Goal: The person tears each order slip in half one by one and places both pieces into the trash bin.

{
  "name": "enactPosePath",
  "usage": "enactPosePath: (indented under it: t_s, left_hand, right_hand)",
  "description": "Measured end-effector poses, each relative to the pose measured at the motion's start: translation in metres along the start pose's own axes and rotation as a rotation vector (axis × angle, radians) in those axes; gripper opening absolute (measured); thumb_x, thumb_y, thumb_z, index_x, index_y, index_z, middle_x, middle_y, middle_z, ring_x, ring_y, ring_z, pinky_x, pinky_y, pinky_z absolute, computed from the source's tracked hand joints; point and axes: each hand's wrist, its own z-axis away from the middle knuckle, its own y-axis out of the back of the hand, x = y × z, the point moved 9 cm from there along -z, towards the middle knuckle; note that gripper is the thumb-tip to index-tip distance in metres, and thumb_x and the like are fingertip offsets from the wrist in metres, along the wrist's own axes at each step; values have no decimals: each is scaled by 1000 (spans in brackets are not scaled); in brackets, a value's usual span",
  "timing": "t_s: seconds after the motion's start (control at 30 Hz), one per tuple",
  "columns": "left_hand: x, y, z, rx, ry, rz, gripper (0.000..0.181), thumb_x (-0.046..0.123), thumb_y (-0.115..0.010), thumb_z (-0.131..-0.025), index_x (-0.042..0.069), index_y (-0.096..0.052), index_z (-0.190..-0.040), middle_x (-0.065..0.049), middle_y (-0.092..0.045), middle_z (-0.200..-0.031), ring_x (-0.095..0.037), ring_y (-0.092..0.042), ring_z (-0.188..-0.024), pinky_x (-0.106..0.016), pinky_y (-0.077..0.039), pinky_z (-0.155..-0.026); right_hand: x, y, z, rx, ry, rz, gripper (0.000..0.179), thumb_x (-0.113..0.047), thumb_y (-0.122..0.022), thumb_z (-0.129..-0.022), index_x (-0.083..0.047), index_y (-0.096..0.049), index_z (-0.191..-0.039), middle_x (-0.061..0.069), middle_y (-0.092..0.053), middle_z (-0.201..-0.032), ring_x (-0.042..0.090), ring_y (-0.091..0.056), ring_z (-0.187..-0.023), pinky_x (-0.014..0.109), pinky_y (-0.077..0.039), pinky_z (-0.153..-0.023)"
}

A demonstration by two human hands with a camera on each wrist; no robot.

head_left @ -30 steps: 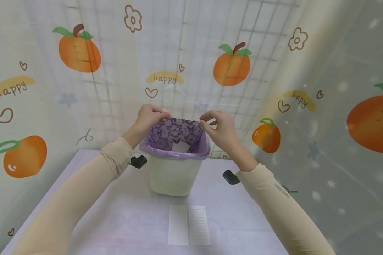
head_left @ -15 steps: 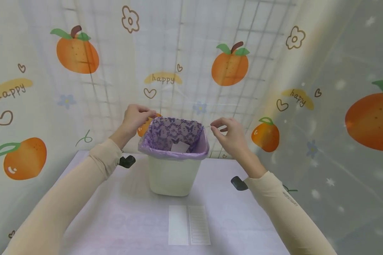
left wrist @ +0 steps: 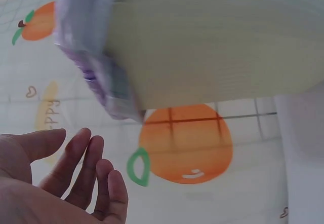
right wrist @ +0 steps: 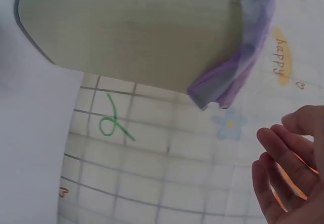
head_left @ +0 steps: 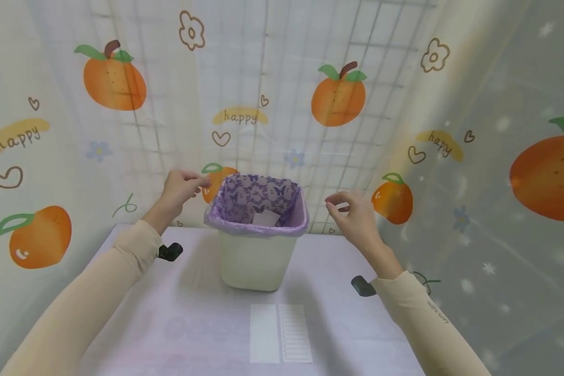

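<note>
A pale green-white trash bin [head_left: 257,261] stands upright on the table, lined with a purple trash bag [head_left: 263,228] patterned with butterflies and folded over the rim. Inside lies a white piece of paper [head_left: 265,218]. To the bin's left, my left hand [head_left: 180,190] hangs in the air with relaxed fingers and holds nothing. My right hand [head_left: 354,214] is off the bin's right side, likewise holding nothing, its fingers loosely bent. The left wrist view shows the folded bag edge [left wrist: 101,72] apart from the fingers [left wrist: 76,155]; in the right wrist view the bag edge [right wrist: 223,79] also sits clear of the hand.
Two white paper strips [head_left: 265,334], the right one lined, lie side by side on the pale table [head_left: 207,339] in front of the bin. A printed curtain [head_left: 272,62] with oranges hangs behind and at both sides, with a wire grid showing through.
Both hands have let go of the bag's back rim and moved outward and down, the left one leftward, the right one rightward. The bin and paper strips stay in place.
</note>
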Motion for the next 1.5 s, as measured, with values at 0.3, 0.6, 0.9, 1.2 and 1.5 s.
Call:
enactPosePath:
  t_s: [0.3,0.6,0.9,1.2,1.5]
  left_hand:
    - [-34,-1,7,-14,25,-67,33,27,-71,-100,-2,-77,-114,-18,-74,-124,-31,-61,-109,-44,-48,-101]
    - [-54,-8,14,-8,8,-146,28,25,-69,-100,1,-80,-107,-17,-77,-116,-33,-66,-107,-46,-49,-98]
    - [-79,-18,16,-10,19,-195,25,21,-67,-101,0,-79,-110,-19,-75,-116,-29,-66,-103,-42,-54,-91]
    - [-98,-24,22,1,17,-179,23,14,-66,-98,-2,-79,-108,-17,-78,-107,-25,-67,-96,-32,-52,-81]
    - [-120,-29,34,-27,10,-162,18,18,-74,-96,4,-83,-102,-13,-80,-108,-32,-71,-105,-41,-55,-90]
  right_hand:
    - [22,-13,27,-23,-53,-18,10,-5,-72,-98,1,-77,-104,16,-78,-102,32,-72,-95,52,-63,-82]
    - [38,-26,50,-48,-100,-20,12,-6,-72,-98,1,-76,-107,15,-77,-104,33,-72,-98,54,-62,-85]
    - [51,-44,74,-40,-134,-13,11,-8,-74,-98,-2,-78,-106,14,-79,-105,33,-73,-99,49,-63,-82]
    - [54,-51,90,-24,-115,-31,9,-2,-74,-95,0,-77,-103,14,-79,-99,33,-73,-93,51,-63,-78]
    - [61,-77,117,-50,-165,-40,9,-5,-77,-94,-2,-78,-102,11,-78,-96,34,-70,-95,46,-64,-77]
